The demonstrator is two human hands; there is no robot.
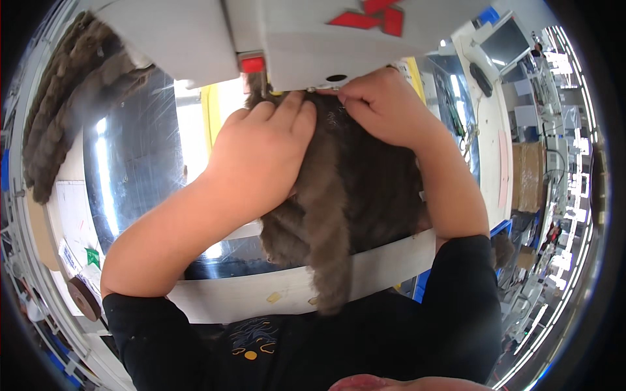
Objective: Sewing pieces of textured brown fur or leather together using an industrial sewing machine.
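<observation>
A brown furry piece (328, 202) lies under the head of a white sewing machine (293, 39), and a long strip of it hangs over the table's near edge. My left hand (261, 146) rests palm down on its left part, fingers stretched forward beside the needle area; the thumb is hidden. On the far right of the fur, my right hand (391, 107) is closed, thumb and forefinger pinching its edge close to the machine's foot. The needle itself is mostly hidden by the machine head and my fingers.
More brown fur strips (62, 98) lie heaped at the far left. A shiny metal plate (124, 156) covers the table left of the machine. A brown tape roll (83, 298) is at the left edge. At the right stand a monitor (505, 42) and a cardboard box (527, 176).
</observation>
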